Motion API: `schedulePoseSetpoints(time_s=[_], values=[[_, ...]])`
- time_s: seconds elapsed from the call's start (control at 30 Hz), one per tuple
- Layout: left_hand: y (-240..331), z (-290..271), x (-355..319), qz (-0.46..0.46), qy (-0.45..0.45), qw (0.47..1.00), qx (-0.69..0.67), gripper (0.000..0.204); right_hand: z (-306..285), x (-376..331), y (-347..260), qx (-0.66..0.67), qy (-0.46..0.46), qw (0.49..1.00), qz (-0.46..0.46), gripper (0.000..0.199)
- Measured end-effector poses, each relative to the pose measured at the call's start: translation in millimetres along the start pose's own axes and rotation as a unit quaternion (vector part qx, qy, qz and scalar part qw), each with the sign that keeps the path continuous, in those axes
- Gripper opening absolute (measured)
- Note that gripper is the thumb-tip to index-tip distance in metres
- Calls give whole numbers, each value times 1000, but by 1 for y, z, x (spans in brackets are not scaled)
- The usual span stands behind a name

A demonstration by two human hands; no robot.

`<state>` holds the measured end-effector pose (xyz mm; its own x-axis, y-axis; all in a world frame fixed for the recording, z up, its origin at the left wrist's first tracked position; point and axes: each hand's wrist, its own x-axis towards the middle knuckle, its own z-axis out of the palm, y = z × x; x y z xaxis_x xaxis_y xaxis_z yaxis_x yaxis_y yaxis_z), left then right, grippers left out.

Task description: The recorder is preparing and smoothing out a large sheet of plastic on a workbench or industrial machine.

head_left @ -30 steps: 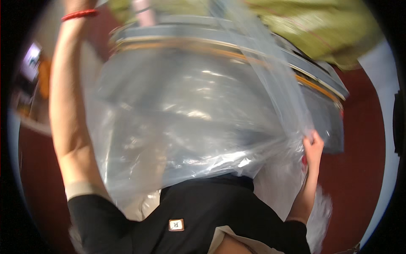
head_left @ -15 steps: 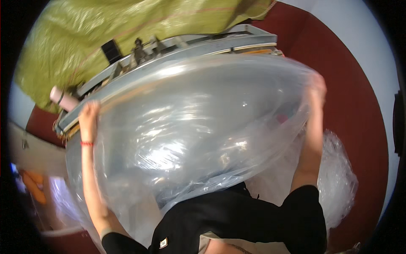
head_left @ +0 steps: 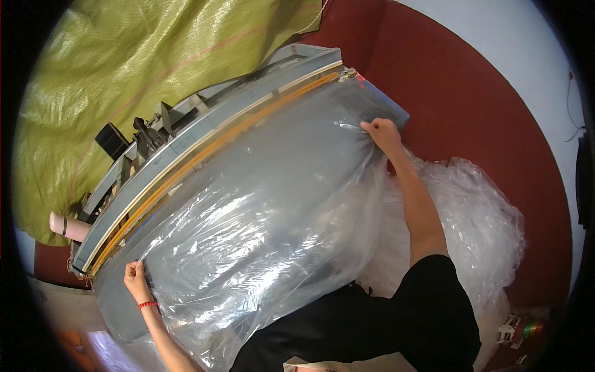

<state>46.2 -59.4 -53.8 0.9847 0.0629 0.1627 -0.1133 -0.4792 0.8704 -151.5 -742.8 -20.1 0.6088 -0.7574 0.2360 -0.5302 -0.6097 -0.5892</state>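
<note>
A wide sheet of clear plastic film stretches between my hands over a grey worktable. My left hand, with a red cord on its wrist, pinches the film's near-left corner. At the far right, my right hand grips the other corner, and creases gather at its fingers. The film's far edge lies short of the machine's orange strip. Toward me the film hangs down against my black shirt.
A long grey metal machine frame runs along the table's far side, with a black box and a pink cylinder by it. Yellow-green woven sheeting lies behind. Crumpled clear film heaps at the right on the dark red floor.
Both hands have come back toward me from the machine, lowering the raised, billowing film onto the table. The view has also turned, so the machine slants more steeply.
</note>
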Motion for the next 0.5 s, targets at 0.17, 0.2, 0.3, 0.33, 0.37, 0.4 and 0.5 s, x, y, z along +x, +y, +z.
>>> schedulePoseSetpoints(time_s=[0.17, 0.2, 0.3, 0.33, 0.37, 0.4, 0.5], values=[[-5, 0, 2, 19, -6, 1000, -7, 10, -28, -40, 3, -24, -79, 996, 46, 37], [-7, -1, 2, 29, 1, 1000, -8, 11, -33, -45, -2, -23, -120, 988, 91, 36], [-19, -7, 4, 36, 7, 999, -11, 12, -41, -47, -2, -78, -115, 989, 56, 34], [-22, -9, 4, 34, 8, 999, -11, 12, -38, -43, -1, -78, -115, 989, 56, 34], [-20, -7, 5, 36, 5, 999, -13, 12, -35, -32, 4, -125, -29, 992, 3, 35], [-17, -5, 5, 33, 1, 999, -15, 11, -29, -20, 8, -171, 57, 982, -51, 36], [-14, -3, 5, 37, -1, 999, -23, 10, 12, 25, -1, -157, 144, 972, -99, 39]])
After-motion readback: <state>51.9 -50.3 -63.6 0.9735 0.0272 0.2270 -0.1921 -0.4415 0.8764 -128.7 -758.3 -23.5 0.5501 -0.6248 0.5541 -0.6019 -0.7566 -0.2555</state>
